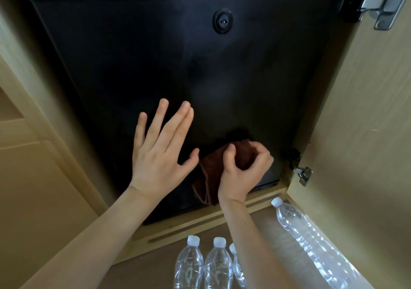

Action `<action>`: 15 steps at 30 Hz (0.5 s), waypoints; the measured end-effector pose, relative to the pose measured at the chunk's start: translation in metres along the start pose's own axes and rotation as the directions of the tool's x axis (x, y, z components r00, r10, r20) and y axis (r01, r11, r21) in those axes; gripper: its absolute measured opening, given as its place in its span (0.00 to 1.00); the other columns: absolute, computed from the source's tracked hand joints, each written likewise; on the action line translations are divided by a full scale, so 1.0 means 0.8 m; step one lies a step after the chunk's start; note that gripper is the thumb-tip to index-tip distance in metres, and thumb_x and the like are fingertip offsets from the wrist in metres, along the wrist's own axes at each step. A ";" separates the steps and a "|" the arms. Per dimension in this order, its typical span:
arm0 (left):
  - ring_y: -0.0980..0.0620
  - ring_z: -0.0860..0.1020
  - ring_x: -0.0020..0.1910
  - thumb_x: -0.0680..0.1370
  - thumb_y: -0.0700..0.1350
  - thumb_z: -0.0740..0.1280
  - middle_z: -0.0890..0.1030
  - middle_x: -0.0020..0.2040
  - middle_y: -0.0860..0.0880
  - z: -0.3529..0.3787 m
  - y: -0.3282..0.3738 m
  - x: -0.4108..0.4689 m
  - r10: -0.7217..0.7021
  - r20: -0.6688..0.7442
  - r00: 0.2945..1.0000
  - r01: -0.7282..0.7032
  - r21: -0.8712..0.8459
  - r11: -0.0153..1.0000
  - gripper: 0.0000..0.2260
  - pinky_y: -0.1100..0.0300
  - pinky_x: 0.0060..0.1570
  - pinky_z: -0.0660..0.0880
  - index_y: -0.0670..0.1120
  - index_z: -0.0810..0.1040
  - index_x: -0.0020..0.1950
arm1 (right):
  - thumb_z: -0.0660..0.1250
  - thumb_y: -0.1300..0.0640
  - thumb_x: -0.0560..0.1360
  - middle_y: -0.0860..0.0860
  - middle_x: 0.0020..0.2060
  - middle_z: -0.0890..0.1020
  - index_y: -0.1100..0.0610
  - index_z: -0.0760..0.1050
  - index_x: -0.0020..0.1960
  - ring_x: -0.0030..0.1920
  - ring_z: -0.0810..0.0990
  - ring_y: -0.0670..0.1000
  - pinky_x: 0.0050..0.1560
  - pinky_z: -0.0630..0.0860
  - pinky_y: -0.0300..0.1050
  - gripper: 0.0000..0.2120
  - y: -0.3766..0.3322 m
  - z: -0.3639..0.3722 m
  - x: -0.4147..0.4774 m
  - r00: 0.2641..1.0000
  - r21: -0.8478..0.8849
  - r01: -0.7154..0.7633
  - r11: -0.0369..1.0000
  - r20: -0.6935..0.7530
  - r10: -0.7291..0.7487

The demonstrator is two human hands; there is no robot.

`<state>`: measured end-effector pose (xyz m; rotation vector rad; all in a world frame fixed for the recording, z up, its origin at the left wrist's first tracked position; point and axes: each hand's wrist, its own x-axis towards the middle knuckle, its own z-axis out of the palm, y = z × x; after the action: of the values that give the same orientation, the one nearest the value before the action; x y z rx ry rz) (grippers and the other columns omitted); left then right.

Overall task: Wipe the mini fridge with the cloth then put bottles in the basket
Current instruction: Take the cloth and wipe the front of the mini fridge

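Observation:
The black mini fridge [200, 66] fills the middle of the view, its door closed, with a round lock near the top. My right hand [243, 173] grips a dark brown cloth [213, 173] and presses it against the lower part of the door. My left hand [159, 153] rests flat on the door just left of the cloth, fingers spread. Several clear plastic bottles with white caps stand on the floor below: two [189, 264] [219, 266] in front, a third [236, 266] partly hidden behind my right forearm, and a larger one [311, 237] at the right.
The fridge sits inside a light wooden cabinet. The open cabinet door [367, 133] stands at the right with metal hinges [303, 174]. A wooden base ledge [200, 224] runs below the fridge. Wooden panels [33, 166] are at the left. No basket is in view.

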<state>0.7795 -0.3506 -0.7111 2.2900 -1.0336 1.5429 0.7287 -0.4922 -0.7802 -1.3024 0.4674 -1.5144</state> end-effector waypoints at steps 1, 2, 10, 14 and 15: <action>0.50 0.47 0.81 0.76 0.54 0.68 0.62 0.78 0.50 0.002 0.001 0.001 -0.010 -0.007 1.000 0.010 0.000 1.000 0.36 0.48 0.79 0.42 0.46 0.58 0.80 | 0.73 0.54 0.71 0.51 0.50 0.71 0.51 0.73 0.54 0.50 0.75 0.39 0.48 0.71 0.27 0.14 0.013 -0.007 -0.007 0.998 -0.019 -0.058 0.998 -0.031 0.057; 0.51 0.47 0.81 0.76 0.54 0.68 0.62 0.78 0.50 0.004 0.002 0.002 -0.016 -0.013 1.000 0.016 0.005 1.000 0.36 0.49 0.79 0.42 0.47 0.59 0.80 | 0.72 0.55 0.72 0.51 0.50 0.72 0.51 0.72 0.54 0.49 0.75 0.37 0.47 0.71 0.25 0.14 0.023 -0.014 -0.012 0.988 -0.030 -0.137 0.990 -0.077 0.134; 0.50 0.48 0.81 0.77 0.53 0.66 0.60 0.79 0.50 0.003 0.007 0.009 0.057 0.016 0.998 -0.058 0.034 0.998 0.34 0.47 0.78 0.41 0.46 0.58 0.80 | 0.72 0.57 0.72 0.47 0.48 0.73 0.50 0.71 0.51 0.46 0.74 0.35 0.46 0.68 0.24 0.12 -0.007 -0.004 0.020 0.973 0.003 -0.163 0.987 -0.163 0.161; 0.48 0.53 0.80 0.78 0.52 0.65 0.61 0.79 0.49 0.010 0.023 0.030 0.138 0.010 0.990 -0.138 0.042 0.990 0.31 0.46 0.78 0.42 0.46 0.62 0.79 | 0.73 0.57 0.71 0.51 0.48 0.73 0.51 0.73 0.52 0.47 0.75 0.38 0.47 0.69 0.25 0.13 -0.026 0.003 0.047 0.997 -0.015 0.043 0.999 -0.058 -0.043; 0.48 0.54 0.80 0.78 0.52 0.65 0.61 0.79 0.50 0.012 0.025 0.031 0.129 0.005 0.992 -0.129 0.043 0.991 0.31 0.46 0.78 0.42 0.46 0.62 0.79 | 0.73 0.59 0.71 0.53 0.49 0.73 0.53 0.74 0.52 0.47 0.75 0.37 0.47 0.69 0.25 0.13 -0.018 -0.002 0.046 0.997 -0.034 0.059 0.998 -0.040 -0.060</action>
<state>0.7789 -0.3813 -0.6975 2.2941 -1.1818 1.6263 0.7255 -0.5187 -0.7512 -1.3227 0.4860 -1.5915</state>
